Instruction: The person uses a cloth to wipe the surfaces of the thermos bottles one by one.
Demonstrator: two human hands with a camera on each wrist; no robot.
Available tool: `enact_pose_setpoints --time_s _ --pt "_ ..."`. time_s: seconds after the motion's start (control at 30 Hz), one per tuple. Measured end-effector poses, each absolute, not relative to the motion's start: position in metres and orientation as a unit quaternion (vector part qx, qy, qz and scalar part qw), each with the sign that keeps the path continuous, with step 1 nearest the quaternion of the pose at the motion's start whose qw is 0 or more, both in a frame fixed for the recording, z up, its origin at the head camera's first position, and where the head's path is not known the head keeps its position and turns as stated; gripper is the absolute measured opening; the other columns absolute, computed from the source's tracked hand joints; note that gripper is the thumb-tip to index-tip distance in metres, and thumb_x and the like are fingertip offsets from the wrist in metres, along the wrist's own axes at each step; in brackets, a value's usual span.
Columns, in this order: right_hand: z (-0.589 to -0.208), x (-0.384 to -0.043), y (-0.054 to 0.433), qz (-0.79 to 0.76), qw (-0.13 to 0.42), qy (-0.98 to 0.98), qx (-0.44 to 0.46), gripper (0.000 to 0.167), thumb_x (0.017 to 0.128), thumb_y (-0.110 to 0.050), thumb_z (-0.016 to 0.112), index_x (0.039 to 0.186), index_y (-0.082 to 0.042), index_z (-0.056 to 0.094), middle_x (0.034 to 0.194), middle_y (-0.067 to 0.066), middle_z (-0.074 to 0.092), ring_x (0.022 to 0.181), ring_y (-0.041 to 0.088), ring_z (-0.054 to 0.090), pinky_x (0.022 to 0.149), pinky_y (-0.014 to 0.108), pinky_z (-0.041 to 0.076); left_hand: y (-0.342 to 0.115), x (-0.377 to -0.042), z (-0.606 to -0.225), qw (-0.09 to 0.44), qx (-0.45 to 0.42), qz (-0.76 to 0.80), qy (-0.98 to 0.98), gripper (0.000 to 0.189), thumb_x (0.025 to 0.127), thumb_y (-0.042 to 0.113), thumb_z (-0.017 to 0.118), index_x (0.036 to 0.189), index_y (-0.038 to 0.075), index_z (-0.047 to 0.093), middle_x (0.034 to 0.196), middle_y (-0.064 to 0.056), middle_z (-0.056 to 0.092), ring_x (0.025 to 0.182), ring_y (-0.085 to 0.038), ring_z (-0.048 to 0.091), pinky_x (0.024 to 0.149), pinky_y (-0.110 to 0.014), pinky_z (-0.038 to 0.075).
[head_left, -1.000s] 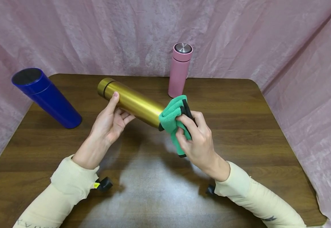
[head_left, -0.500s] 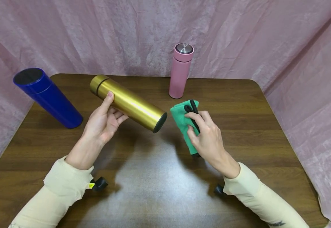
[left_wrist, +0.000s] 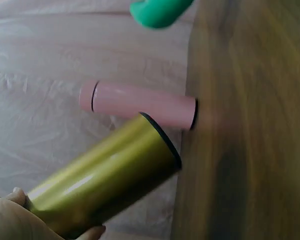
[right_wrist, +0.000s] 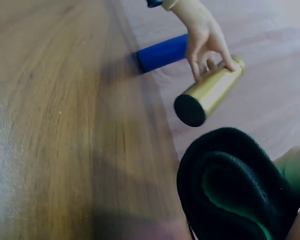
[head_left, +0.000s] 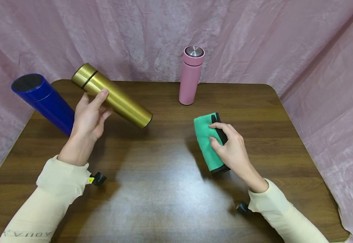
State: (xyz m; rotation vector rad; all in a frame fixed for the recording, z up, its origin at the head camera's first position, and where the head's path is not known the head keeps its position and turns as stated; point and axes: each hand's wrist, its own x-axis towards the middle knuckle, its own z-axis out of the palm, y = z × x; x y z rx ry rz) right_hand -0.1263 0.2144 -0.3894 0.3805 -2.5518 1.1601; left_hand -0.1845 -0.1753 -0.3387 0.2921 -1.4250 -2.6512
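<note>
My left hand (head_left: 88,118) grips a gold thermos bottle (head_left: 118,101) around its upper body. The bottle is tilted above the table, its lid toward the upper left and its dark base (right_wrist: 190,110) toward the lower right. In the head view, my right hand (head_left: 234,148) holds a folded green cloth (head_left: 207,141) with black edging between thumb and fingers, apart from the bottle. The right wrist view shows the cloth's rolled dark edge (right_wrist: 225,145) up close. The cloth also appears partly in the left wrist view.
A blue thermos (head_left: 53,104) stands at the table's left, its lower part behind my left hand. Toward the back edge a pink thermos (head_left: 191,81) with a silver top stands upright. The brown wooden table (head_left: 164,189) is bordered by pink curtains (head_left: 118,33).
The gold thermos has moved left and up in my left hand, away from the cloth that covered its base. My right hand has drawn the cloth right and down.
</note>
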Motion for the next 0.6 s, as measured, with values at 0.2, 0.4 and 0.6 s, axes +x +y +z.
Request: enact_pose_setpoints --time_s 0.2,0.4,0.6 --pt "-0.39 -0.125 0.228 0.454 0.088 -0.883 0.082 0.035 0.092 -0.004 0.075 0.125 -0.014 0.069 0.122 0.011 0.069 0.093 0.024 0.062 0.071 0.028 0.05 -0.186 -0.198 -0.336 0.108 0.112 -0.852 -0.5 0.049 0.089 0.012 0.083 0.131 0.014 0.056 0.119 -0.006 0.062 0.094 -0.015 0.067 0.078 -0.026 0.057" --pt "-0.388 -0.122 0.238 0.511 0.012 -0.859 0.027 0.037 0.097 -0.011 0.072 0.133 -0.014 0.065 0.117 0.015 0.066 0.091 0.026 0.063 0.068 0.03 0.056 -0.188 -0.212 -0.34 0.207 0.119 -0.79 -0.565 0.051 0.087 0.006 0.084 0.13 0.014 0.057 0.12 -0.004 0.063 0.106 -0.014 0.06 0.089 -0.023 0.05" --pt "-0.385 -0.12 0.243 0.557 -0.024 -0.83 -0.021 0.04 0.098 -0.015 0.072 0.137 -0.015 0.062 0.11 0.015 0.061 0.087 0.024 0.067 0.067 0.035 0.061 -0.19 -0.224 -0.342 0.244 0.136 -0.756 -0.592 0.056 0.086 0.002 0.083 0.133 0.017 0.057 0.125 -0.003 0.062 0.113 -0.016 0.058 0.098 -0.028 0.047"
